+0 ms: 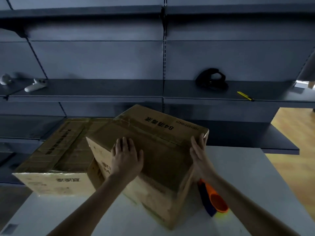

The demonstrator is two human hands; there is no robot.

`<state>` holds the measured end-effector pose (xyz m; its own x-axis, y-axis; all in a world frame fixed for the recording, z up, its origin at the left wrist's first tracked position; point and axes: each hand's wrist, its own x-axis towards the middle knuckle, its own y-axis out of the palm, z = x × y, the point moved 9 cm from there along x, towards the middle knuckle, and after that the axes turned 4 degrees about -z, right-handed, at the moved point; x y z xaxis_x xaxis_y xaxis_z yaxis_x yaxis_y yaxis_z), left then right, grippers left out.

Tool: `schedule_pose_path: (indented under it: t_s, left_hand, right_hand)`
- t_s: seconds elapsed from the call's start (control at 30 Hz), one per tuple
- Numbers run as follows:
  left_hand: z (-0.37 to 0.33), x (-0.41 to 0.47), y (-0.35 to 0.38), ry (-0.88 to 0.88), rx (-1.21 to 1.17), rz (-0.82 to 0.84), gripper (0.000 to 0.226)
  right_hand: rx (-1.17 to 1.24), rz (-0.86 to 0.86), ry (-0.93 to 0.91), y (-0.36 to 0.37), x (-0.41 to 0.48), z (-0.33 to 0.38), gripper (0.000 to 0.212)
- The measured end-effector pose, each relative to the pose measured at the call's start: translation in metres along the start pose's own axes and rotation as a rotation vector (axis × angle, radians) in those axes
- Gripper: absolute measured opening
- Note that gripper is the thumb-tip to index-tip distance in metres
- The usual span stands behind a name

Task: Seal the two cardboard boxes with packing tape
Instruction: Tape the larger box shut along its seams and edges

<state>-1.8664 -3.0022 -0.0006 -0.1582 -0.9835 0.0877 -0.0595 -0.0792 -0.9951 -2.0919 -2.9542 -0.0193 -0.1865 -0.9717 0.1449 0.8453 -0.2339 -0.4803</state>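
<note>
The left hand (126, 155) lies flat, fingers straight, on the matt top of the nearer brown cardboard box (163, 160), and the right hand (199, 150) presses straight-fingered against its right top edge; neither grips anything. The box sits corner-on to the person on the white table (255, 176), with the second, tape-glossed brown cardboard box (56, 150) just beside it on the left. The orange-and-blue plastic tape dispenser (213, 198) lies just beside its right wall, nearest the right hand.
</note>
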Motion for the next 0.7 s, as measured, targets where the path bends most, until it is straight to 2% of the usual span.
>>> schedule_pose_path:
  t_s: [0.1,0.13,0.2,0.3,0.4,0.5,0.57,0.7]
  left_hand:
    - [-0.015,-0.017,-0.022,0.155,-0.017,-0.180,0.072]
    - [-0.013,-0.018,-0.032,0.206,-0.083,-0.241,0.072]
    - [0.009,-0.013,-0.044,0.231,-0.154,-0.348,0.059]
    - [0.069,0.012,-0.040,0.095,-0.141,-0.304,0.032]
    - [0.116,0.033,-0.023,-0.005,-0.366,-0.153,0.017]
    - [0.108,0.038,-0.001,-0.041,-0.618,-0.011,0.028]
    - [0.099,0.034,0.009,-0.098,-0.681,-0.031,0.037]
    - [0.098,0.037,0.004,-0.144,-0.753,-0.092,0.041]
  right_hand:
    - [0.030,0.001,0.022,-0.034,0.018,-0.005,0.096]
    - [0.012,-0.004,0.058,-0.045,0.025,-0.009,0.089]
    - [0.005,0.006,0.178,-0.063,0.037,-0.022,0.060]
    - [-0.011,0.048,0.266,-0.073,0.037,-0.029,0.049]
    - [0.010,0.059,0.242,-0.069,0.020,-0.029,0.046]
    - [0.139,-0.022,0.243,-0.068,0.007,-0.034,0.045]
    - [0.176,-0.063,0.240,-0.067,0.007,-0.036,0.044]
    - [0.193,-0.077,0.211,-0.065,0.012,-0.038,0.043]
